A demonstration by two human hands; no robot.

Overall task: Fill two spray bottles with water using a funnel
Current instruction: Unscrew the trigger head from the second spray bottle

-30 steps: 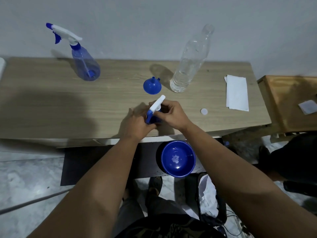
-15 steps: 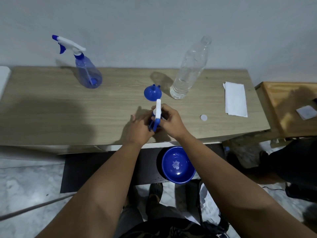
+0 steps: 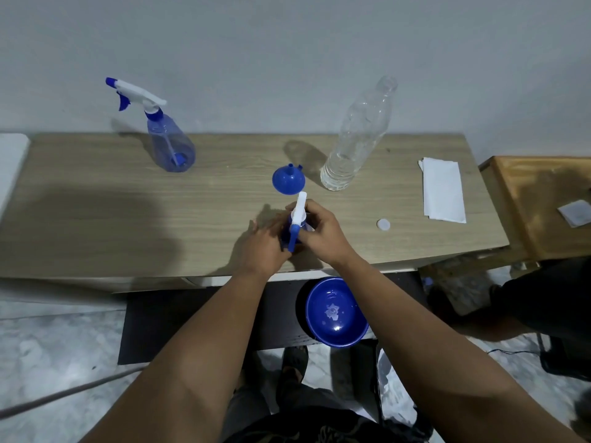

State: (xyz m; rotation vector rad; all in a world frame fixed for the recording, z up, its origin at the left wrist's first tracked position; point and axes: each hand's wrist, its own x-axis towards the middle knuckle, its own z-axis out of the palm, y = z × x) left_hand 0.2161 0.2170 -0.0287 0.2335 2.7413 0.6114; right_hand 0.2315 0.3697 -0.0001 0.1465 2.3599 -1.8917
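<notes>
A blue spray bottle with a white trigger head [image 3: 298,219] stands near the table's front edge, mostly hidden between my hands. My left hand [image 3: 263,246] grips its body from the left. My right hand [image 3: 323,233] holds the sprayer head, whose nozzle points towards me. Just behind it a blue funnel [image 3: 287,180] sits upside down on the table. To the funnel's right stands a clear plastic water bottle [image 3: 355,142], uncapped and holding a little water. A second blue spray bottle [image 3: 169,145] with its head on stands at the back left.
The wooden table [image 3: 128,212] runs along a white wall. A white bottle cap [image 3: 383,224] and a folded white cloth [image 3: 443,190] lie at the right. A blue bowl [image 3: 334,313] sits on a dark shelf below the front edge. A wooden stool [image 3: 540,199] stands right.
The sprayer head has turned in my right hand: its nozzle pointed away to the upper right, now it points towards me. The camera has tilted up a little.
</notes>
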